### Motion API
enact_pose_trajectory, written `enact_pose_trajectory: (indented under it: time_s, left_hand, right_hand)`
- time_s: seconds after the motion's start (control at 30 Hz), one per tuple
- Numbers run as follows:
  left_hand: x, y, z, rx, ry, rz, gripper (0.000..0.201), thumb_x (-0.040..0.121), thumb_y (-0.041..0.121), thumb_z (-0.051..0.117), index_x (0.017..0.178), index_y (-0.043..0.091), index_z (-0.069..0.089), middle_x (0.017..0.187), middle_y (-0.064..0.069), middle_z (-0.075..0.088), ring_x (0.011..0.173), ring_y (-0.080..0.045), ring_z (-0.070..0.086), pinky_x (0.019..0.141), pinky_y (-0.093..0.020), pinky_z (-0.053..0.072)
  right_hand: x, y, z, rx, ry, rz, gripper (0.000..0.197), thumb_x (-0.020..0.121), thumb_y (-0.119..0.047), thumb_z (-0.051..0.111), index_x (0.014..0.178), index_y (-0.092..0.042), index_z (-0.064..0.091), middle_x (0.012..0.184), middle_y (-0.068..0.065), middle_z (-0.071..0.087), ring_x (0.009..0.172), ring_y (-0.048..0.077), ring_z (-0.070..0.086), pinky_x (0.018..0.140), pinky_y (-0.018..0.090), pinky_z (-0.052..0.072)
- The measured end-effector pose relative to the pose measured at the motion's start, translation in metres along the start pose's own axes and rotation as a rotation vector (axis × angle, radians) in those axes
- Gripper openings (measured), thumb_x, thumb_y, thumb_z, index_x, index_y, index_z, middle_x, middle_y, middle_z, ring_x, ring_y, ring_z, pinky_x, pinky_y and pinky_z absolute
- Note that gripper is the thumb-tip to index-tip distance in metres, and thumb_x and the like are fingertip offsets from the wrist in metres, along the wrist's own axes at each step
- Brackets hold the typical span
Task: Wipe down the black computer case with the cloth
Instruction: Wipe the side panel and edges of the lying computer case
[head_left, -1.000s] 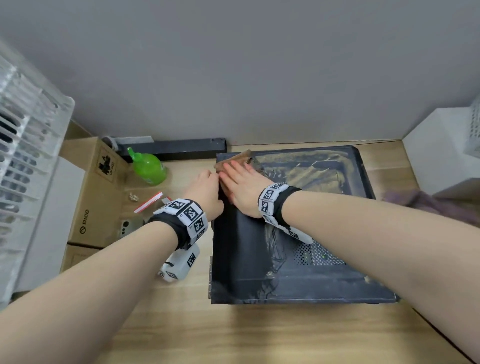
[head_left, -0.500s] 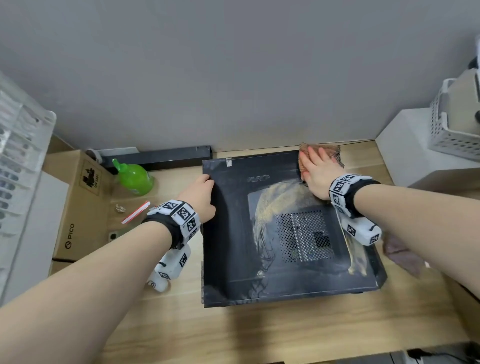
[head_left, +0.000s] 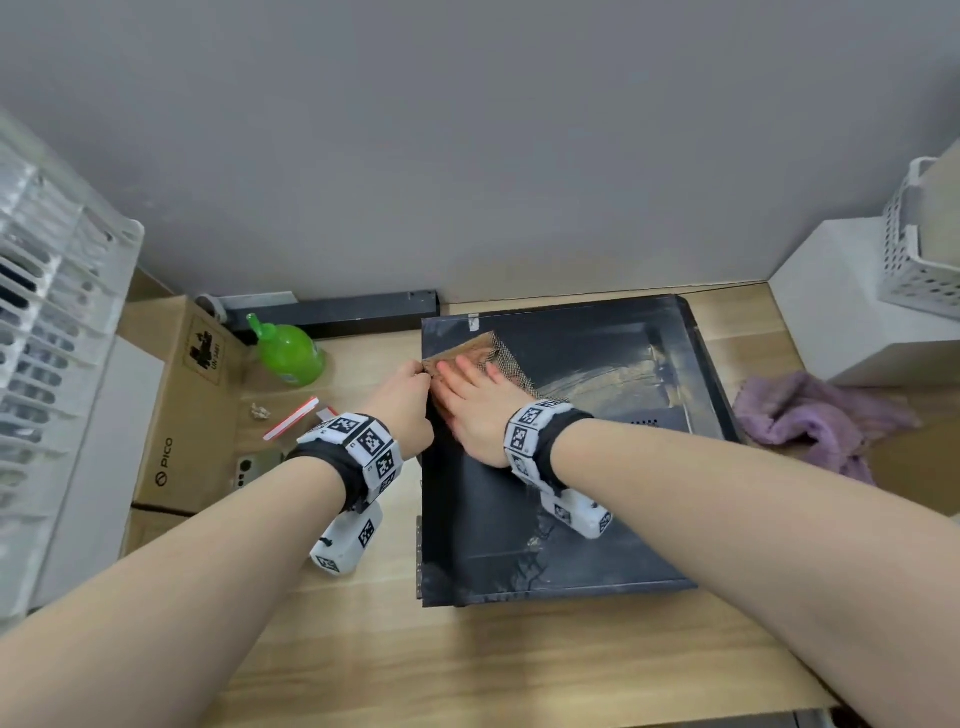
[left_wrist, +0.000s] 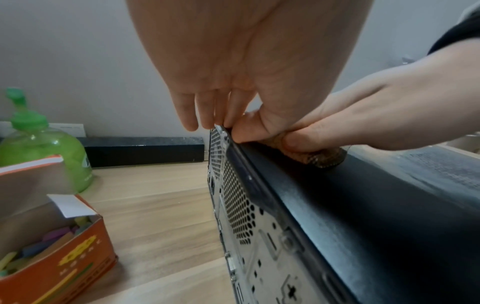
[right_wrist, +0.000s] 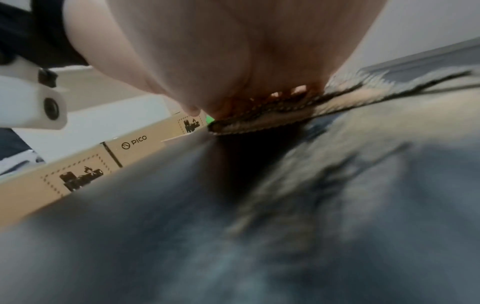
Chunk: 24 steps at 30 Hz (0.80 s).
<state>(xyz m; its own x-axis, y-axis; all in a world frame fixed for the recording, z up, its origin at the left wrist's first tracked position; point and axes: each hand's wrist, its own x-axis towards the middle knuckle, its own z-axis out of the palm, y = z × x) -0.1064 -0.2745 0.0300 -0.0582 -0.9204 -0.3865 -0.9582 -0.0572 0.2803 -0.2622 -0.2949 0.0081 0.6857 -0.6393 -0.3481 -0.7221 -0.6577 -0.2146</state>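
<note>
"PICO" stands printed on the cardboard box (head_left: 171, 415); its smaller warning label looks like "UN 3481".

The black computer case (head_left: 571, 467) lies flat on its side on the wooden desk, its broad top panel facing up at me, smeared with pale dusty streaks toward the far right. Its perforated metal rear panel (left_wrist: 233, 201) faces left. The cloth (head_left: 496, 353) is brownish with a mesh-like weave, spread flat on the panel's far left corner, reaching right to the left edge.
</note>
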Motion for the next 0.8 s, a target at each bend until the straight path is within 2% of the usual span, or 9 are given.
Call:
enact_pose_trajectory:
  time_s: [0.07,0.2,0.33,0.47,0.53,0.6,0.7,0.8]
  left_hand:
    - [0.001,-0.001,-0.001,0.017,-0.017,0.003,0.038,0.076,0.002,0.052,0.112,0.006,0.06,0.134,-0.004,0.044,0.112,-0.027,0.056,0.097,-0.037,0.049]
    - [0.002,0.001,-0.005,0.03,-0.047,-0.025,0.032,0.076,0.006,0.05,0.106,0.012,0.059,0.133,0.0,0.043,0.104,-0.027,0.056,0.09,-0.04,0.052]
    - [0.0,0.0,-0.006,0.058,-0.061,-0.015,0.036,0.077,0.007,0.052,0.112,0.01,0.058,0.133,0.0,0.042,0.108,-0.026,0.055,0.087,-0.037,0.05]
    - [-0.002,-0.006,-0.006,0.077,-0.069,0.017,0.044,0.074,0.008,0.051,0.118,0.013,0.056,0.132,0.003,0.043,0.112,-0.026,0.056,0.086,-0.037,0.051]
    - [-0.003,-0.007,-0.007,0.099,-0.086,0.041,0.053,0.073,0.009,0.052,0.126,0.014,0.054,0.135,0.002,0.044,0.118,-0.025,0.053,0.092,-0.04,0.051]
    - [-0.004,-0.007,-0.009,0.115,-0.1,0.037,0.055,0.074,0.01,0.053,0.129,0.015,0.052,0.138,0.001,0.042,0.121,-0.024,0.051,0.095,-0.039,0.05]
    - [-0.005,-0.002,-0.008,0.124,-0.109,0.022,0.051,0.072,0.016,0.056,0.123,0.012,0.052,0.139,-0.002,0.039,0.115,-0.027,0.056,0.092,-0.041,0.052]
    - [-0.003,0.005,-0.005,0.138,-0.118,0.008,0.057,0.074,0.017,0.056,0.13,0.009,0.049,0.142,-0.006,0.034,0.109,-0.027,0.059,0.094,-0.04,0.053]
  right_hand:
    - [-0.006,0.017,-0.006,0.0,0.003,0.018,0.063,0.102,-0.028,0.029,0.158,-0.015,0.002,0.166,0.004,-0.004,0.152,0.027,-0.004,0.123,0.051,0.006]
    - [-0.026,0.065,-0.008,0.01,0.042,0.178,0.065,0.101,-0.024,0.029,0.157,-0.016,-0.002,0.165,0.005,-0.009,0.152,0.025,-0.008,0.123,0.049,0.006]
    - [-0.046,0.117,-0.015,0.053,0.049,0.326,0.063,0.102,-0.027,0.025,0.157,-0.014,-0.003,0.165,0.007,-0.01,0.152,0.027,-0.007,0.123,0.048,0.006]
    - [-0.044,0.124,-0.015,0.025,0.045,0.409,0.063,0.102,-0.027,0.028,0.157,-0.01,0.001,0.165,0.01,-0.005,0.152,0.033,-0.003,0.121,0.053,0.009]
    - [-0.034,0.106,-0.014,0.016,0.049,0.37,0.064,0.102,-0.028,0.029,0.157,-0.011,0.002,0.165,0.01,-0.005,0.151,0.034,-0.004,0.121,0.054,0.007]
    - [-0.023,0.078,-0.012,-0.012,0.03,0.243,0.064,0.101,-0.029,0.029,0.158,-0.014,0.002,0.166,0.008,-0.006,0.152,0.033,-0.005,0.12,0.053,0.004]
    - [-0.013,0.026,-0.001,-0.078,0.009,0.045,0.064,0.101,-0.029,0.03,0.158,-0.015,0.004,0.166,0.007,-0.002,0.152,0.033,-0.003,0.121,0.054,0.005]
    - [-0.015,-0.004,0.009,-0.109,0.005,-0.045,0.064,0.102,-0.031,0.031,0.158,-0.015,0.004,0.166,0.007,0.0,0.152,0.033,-0.002,0.121,0.055,0.006]
